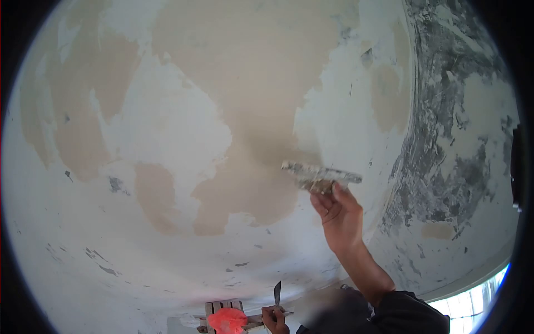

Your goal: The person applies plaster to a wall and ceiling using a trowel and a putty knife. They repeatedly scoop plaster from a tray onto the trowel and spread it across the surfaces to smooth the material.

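My right hand (340,220), at the end of a raised dark-sleeved arm, is closed on a plastering trowel (320,173). Its wide blade is crusted with dried plaster and overlaps a damp-looking beige patch (250,161) on the pale wall surface (189,119). Low in the view my left hand (275,319) wraps round a putty knife, whose narrow dark blade (277,292) points upward. The lower part of that hand is cut off by the frame edge.
A bright red plastic bag (227,321) lies by a slatted wooden piece (216,307) at the bottom. Rough grey, scraped wall (439,128) runs down the right. A bright window (473,306) shows at lower right, and a dark object (517,167) at the right edge.
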The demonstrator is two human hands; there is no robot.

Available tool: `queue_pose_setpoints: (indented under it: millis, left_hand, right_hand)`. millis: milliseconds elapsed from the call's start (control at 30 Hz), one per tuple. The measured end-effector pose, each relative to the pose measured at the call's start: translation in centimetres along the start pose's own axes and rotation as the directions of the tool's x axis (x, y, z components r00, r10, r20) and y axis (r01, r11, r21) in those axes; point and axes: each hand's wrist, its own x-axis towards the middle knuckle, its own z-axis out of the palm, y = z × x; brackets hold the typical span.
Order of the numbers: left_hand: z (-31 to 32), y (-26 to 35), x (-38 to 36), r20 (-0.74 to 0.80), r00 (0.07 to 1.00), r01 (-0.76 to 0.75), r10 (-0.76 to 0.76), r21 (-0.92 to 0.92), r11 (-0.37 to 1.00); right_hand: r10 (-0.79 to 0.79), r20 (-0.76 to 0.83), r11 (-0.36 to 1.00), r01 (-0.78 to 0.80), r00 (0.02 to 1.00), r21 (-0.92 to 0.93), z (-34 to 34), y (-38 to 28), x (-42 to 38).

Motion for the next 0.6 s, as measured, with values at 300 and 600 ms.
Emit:
queue_pose_setpoints:
  millis: [300, 600]
  left_hand:
    - [-1.1, -0.2, 0.4, -0.068, 0.996, -0.053, 0.061, 0.109, 0.993]
    - [-1.7, -1.5, -1.2, -0.164, 0.986, -0.007, 0.02, 0.079, 0.997]
  right_hand:
    - [0.293, -0.045, 0.953, -0.296, 0.955, -0.061, 0.1, 9.0, -1.9]
    - [0.067, 0.068, 0.998, -0.067, 0.995, -0.008, 6.3, 0.4, 2.9]
